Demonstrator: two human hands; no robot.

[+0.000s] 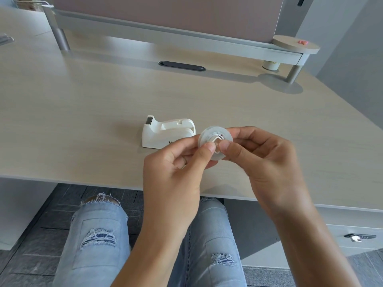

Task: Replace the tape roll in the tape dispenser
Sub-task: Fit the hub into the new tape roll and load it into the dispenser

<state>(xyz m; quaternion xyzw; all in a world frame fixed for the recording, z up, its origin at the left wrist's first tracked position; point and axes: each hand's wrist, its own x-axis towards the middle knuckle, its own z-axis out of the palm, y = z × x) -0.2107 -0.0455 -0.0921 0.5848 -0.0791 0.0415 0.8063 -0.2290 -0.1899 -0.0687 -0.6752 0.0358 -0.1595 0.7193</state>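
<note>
A white tape dispenser stands on the light wooden desk, its cradle empty and its cutter end pointing left. Just in front of its right end I hold a clear tape roll with a white core above the desk. My left hand pinches the roll's lower left with thumb and fingers. From the right, my right hand grips the roll, its thumb pressing on the white core piece at the centre. My fingers hide the lower half of the roll.
A raised monitor shelf runs along the back on grey legs, with a round end plate holding a small pink object. Another tape roll sits under the shelf at the right. A dark cable slot lies mid-desk. My knees are below the desk edge.
</note>
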